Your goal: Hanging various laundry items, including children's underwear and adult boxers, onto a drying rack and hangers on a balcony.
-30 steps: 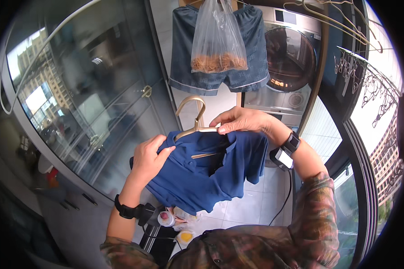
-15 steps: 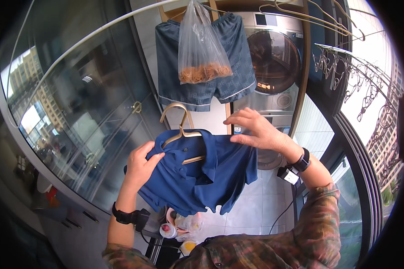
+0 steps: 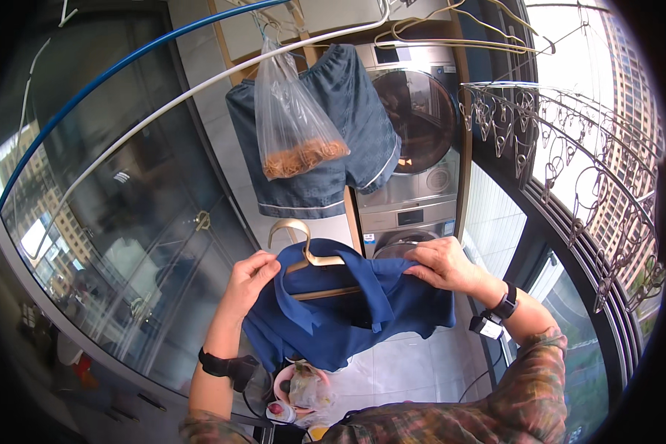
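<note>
A blue collared shirt [image 3: 333,333] hangs spread in front of me on a gold-coloured hanger [image 3: 297,226], whose hook stands up out of the neck opening. My left hand [image 3: 253,281] pinches the cloth at the left shoulder, beside the collar. On the other side, my right hand [image 3: 444,265] grips the right shoulder between thumb and fingers. Part of the hanger's bar shows inside the collar; its ends are hidden under the fabric.
Beyond the shirt hang dark teal shorts [image 3: 303,196] and a clear plastic bag [image 3: 292,111] of orange-brown bits. Stacked washing machines [image 3: 414,122] stand behind. Racks of metal clips [image 3: 522,111] hang at right. White and blue rods [image 3: 126,66] cross the upper left. A pink basin [image 3: 283,385] sits below.
My right hand, open and lifted off before, has closed on the shirt's right shoulder. Shirt and hanger appear lower and further right, and the view has shifted.
</note>
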`<state>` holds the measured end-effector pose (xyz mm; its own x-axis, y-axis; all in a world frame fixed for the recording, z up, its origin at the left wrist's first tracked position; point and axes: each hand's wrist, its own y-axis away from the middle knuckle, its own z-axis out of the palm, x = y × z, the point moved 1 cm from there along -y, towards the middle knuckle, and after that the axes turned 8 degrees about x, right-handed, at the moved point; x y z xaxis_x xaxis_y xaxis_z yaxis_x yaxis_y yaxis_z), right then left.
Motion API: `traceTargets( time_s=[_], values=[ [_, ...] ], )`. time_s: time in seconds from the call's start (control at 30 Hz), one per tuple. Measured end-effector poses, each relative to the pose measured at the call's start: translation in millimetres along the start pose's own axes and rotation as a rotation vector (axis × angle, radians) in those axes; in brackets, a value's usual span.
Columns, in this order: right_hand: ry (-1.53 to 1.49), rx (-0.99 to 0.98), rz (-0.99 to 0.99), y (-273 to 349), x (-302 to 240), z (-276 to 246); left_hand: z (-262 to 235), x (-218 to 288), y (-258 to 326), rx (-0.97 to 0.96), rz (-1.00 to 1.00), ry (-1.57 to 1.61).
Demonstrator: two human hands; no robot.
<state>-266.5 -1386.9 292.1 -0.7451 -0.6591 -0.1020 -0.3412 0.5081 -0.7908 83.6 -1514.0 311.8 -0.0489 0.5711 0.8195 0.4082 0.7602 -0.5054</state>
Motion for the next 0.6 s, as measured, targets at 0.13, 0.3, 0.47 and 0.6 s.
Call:
traceTargets(
  time_s=[0.13,0.3,0.47,0.6],
  values=[
    [0.050,-0.012,-0.025,7,4,-14,17,-8,-16,0.007,-0.077,0.080],
    [0.066,-0.009,-0.018,21,12,-23,28,2,-27,-0.004,-0.215,0.270],
    [0.053,-0.056,-0.035,21,7,-26,62,13,-39,-0.303,-0.037,0.105],
    [0.010,-0.068,-0.044,22,3,-19,77,9,-42,-0.578,-0.234,0.110]
  ],
)
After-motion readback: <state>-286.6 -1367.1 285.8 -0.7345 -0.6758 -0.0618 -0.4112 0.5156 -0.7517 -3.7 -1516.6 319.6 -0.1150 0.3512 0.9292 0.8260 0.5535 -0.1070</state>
